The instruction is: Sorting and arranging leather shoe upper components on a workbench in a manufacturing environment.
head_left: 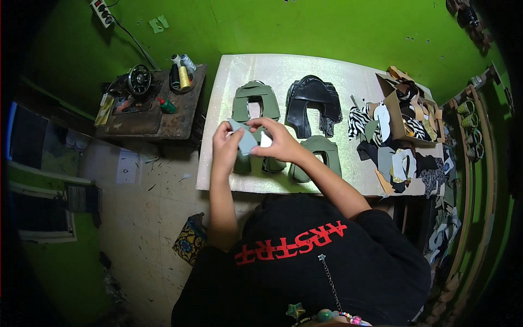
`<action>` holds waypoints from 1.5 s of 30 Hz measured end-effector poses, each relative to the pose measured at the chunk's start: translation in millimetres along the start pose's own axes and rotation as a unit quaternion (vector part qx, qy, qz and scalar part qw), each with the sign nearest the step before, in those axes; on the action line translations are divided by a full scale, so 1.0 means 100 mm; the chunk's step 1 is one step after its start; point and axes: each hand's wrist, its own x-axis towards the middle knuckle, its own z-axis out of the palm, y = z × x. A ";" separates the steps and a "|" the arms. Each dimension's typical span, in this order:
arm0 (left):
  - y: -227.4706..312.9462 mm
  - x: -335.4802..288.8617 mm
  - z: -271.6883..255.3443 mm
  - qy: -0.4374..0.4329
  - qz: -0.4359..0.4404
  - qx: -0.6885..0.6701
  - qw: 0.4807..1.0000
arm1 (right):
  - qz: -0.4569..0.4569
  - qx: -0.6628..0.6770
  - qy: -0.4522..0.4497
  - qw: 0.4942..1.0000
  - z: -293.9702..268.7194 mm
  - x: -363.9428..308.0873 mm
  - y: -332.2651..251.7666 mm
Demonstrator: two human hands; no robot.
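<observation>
A flat grey-green piece (244, 141) of leather-like material is held up over the front left of the table. My left hand (222, 150) pinches its left side between thumb and fingers. The fingers and thumb of my right hand (280, 143) close on its right side. Within the curve of my right hand shows a small bright white patch (266, 140); what it is I cannot make out. Just beyond and below my hands lie stacked olive-green shoe uppers (256, 91), partly covered by the hands. Another green stack (325, 148) sits to the right of my right hand.
Stacked black shoe uppers (312, 91) lie at the back middle of the pale table (359, 174). A cardboard box (396, 117) of scraps stands at the right, with loose offcuts (381, 158) around it. A sewing machine (139, 82) and thread cones (184, 77) occupy a side table at left.
</observation>
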 end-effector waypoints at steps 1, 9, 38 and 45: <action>-0.03 -0.01 0.04 -0.015 0.022 0.011 1.000 | -0.076 -0.083 0.026 0.993 0.05 0.05 0.02; -0.28 0.04 -0.16 0.056 0.092 0.217 0.970 | 0.056 -0.064 0.046 0.995 -0.08 0.10 0.16; -1.39 0.21 -0.92 0.106 -0.157 0.304 0.934 | 0.307 -0.173 0.091 0.932 0.26 -0.34 1.41; -0.96 0.15 -0.46 0.199 0.003 0.638 0.744 | 0.251 0.075 0.166 0.951 0.12 -0.24 1.62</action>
